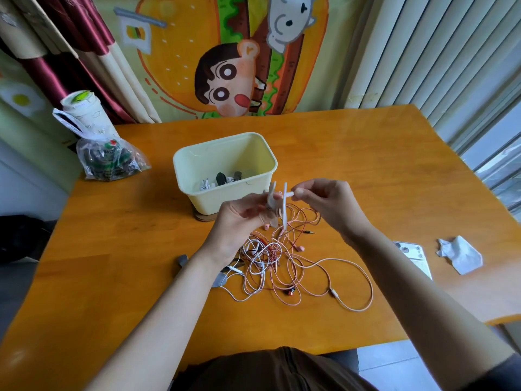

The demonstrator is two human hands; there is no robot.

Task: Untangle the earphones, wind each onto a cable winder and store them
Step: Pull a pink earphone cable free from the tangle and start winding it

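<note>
Left hand (pixel 239 213) grips a pale cable winder (pixel 271 204) between thumb and curled fingers, raised above the worktop (pixel 380 170); right hand (pixel 324 204) pinches, thumb against forefinger, a short prong of a thin white piece (pixel 285 213) held just beside that winder; I judge this piece to be a second winder seen edge-on, but cannot confirm it; its long axis stands near upright, lower tip pointing down at the cables.

Earphones (pixel 270 258) lie in one tangle of white, pink and red cable directly below both hands and slightly nearer my body; I cannot tell whether a pink strand already reaches the white piece's lower tip. A pink loop (pixel 334 292) trails out of the tangle beneath the right forearm, so I rate the right hand the nearer for taking a free run of cable; the left forearm covers the tangle's left edge.

Storage box (pixel 225 142) sits just beyond the hands; wound sets lie at its bottom. Judged stage: winder in hand, untangling not finished.
</note>
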